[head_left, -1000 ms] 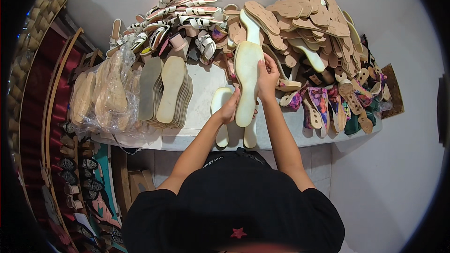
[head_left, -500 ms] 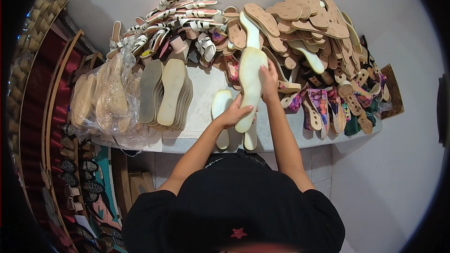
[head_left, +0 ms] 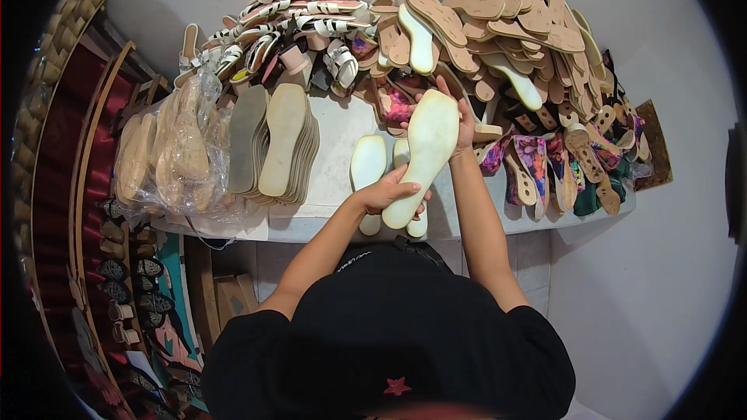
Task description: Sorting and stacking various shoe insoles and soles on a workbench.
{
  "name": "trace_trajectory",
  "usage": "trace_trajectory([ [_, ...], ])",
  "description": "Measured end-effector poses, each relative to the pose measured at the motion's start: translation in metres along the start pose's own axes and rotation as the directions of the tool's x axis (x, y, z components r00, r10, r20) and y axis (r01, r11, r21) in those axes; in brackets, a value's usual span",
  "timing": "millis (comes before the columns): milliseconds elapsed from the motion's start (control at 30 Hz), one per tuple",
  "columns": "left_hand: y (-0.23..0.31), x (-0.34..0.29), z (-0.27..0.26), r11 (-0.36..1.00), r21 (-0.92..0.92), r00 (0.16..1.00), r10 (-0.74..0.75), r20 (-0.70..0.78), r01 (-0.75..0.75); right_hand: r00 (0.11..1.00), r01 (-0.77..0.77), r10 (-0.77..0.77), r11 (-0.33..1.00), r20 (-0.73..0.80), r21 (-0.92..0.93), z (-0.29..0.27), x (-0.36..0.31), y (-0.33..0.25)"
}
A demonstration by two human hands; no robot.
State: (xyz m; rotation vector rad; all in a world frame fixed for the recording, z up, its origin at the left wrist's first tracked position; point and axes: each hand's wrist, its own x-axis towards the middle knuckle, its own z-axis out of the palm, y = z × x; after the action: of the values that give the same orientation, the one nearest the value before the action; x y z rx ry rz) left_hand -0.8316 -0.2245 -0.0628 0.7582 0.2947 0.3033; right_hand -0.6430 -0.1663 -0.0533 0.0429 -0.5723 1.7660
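A pale cream insole (head_left: 427,140) is held up in front of me over the table edge, its wide end up and to the right. My left hand (head_left: 386,192) grips it near the narrow lower end, the thumb on top and the fingers beneath. Around the right side of its wide end is my right hand (head_left: 465,126), partly hidden behind it. Whether it is one piece or several layers I cannot tell. Two more pale insoles lie on the table just beyond: a left one (head_left: 368,162) and another mostly covered by the held insole and my left hand.
At the left stand stacked grey and beige insoles (head_left: 283,140) beside plastic-wrapped wooden soles (head_left: 183,140). White strapped sandals (head_left: 311,23) pile up behind. Tan insoles (head_left: 537,31) heap at the back right, above floral wedge shoes (head_left: 531,163). A shoe rack (head_left: 117,280) lines the far left.
The held insole has come down and tilted, its wide end leaning to the right. My right hand has shifted right and lower on it; the left hand still grips the narrow end.
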Motion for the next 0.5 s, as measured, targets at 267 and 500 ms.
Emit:
trace_trajectory([
  [267,-0.013,0.006,0.0,0.999,-0.038,1.0,-0.012,0.012,0.013,1.0,-0.022,0.021,0.999,-0.018,-0.035,-0.003,-0.011,-0.003],
  [500,-0.019,0.03,-0.02,0.991,0.125,0.948,0.09,-0.306,-0.054,0.645,-0.551,-0.162,0.577,-0.746,-0.602,-0.023,-0.056,0.009],
])
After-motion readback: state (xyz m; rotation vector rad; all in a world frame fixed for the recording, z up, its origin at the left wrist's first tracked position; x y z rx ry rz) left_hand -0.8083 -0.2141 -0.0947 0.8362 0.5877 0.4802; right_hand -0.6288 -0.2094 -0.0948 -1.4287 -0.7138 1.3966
